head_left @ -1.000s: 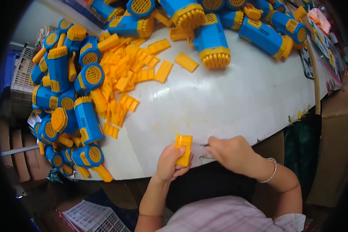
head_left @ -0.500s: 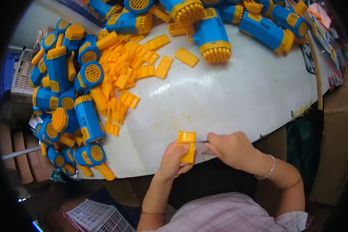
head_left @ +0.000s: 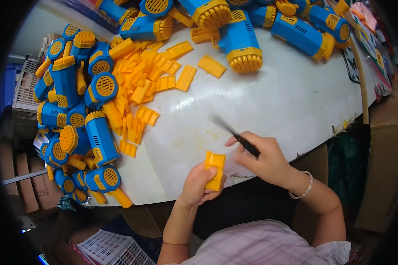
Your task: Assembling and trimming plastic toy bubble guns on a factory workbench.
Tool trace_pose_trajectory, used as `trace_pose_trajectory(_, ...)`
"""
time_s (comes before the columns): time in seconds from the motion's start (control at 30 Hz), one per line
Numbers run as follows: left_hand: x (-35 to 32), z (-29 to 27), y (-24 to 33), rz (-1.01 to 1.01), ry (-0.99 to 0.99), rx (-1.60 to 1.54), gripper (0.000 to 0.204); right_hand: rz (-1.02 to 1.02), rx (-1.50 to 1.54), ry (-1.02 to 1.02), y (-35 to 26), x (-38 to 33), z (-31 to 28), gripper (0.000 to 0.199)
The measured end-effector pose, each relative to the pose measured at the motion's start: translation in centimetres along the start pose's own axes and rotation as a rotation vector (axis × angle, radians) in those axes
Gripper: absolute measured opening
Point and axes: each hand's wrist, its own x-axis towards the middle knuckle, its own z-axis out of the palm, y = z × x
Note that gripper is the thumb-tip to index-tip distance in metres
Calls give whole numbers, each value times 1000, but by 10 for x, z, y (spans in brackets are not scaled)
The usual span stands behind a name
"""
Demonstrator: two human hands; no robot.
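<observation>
Head view: left hand [head_left: 197, 183] pinches a yellow, ribbed oblong piece [head_left: 219, 170] near the front worktop edge [head_left: 159, 194]; right hand [head_left: 269, 159] grips a black-handled tool [head_left: 246, 143].

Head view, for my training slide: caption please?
Left hand grips a yellow piece; right hand holds a black-handled tool.

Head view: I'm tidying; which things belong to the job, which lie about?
Likely job:
held yellow rectangular plastic piece
held slim black-handled tool
heaped yellow plastic pieces
blue-and-yellow plastic gadgets

Probably lying about:
white slatted plastic crate
brown cardboard box
</observation>
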Motion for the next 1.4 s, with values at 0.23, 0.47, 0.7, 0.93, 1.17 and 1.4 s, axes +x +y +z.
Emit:
trace_pose_trajectory(0.23, -6, 12, 13, 52, 53, 61, 27, 314, 635, 25, -17, 15, 9, 8)
trace_pose_trajectory(0.47, -40, 23, 30, 203, 396, 369, 17, -117, -335, 486, -29, 75, -44, 28)
trace_pose_trajectory(0.7, -38, 16, 31, 519, 395, 514, 39, 258, -872, 415, -49, 134, -52, 78)
trace_pose_trajectory(0.93, -18, 0, 61, 605, 426, 666, 45, 67, -666, 109, -40, 72, -120, 75)
trace_pose_trajectory(1.17, 57, 22, 65, 255, 218, 485, 39, -69, -556, 160, -16, 9, -137, 53)
trace_pose_trajectory(1.4, 101, 43, 53, 76, 129, 546, 20, 261, -165, 534, 33, -41, -73, 16)
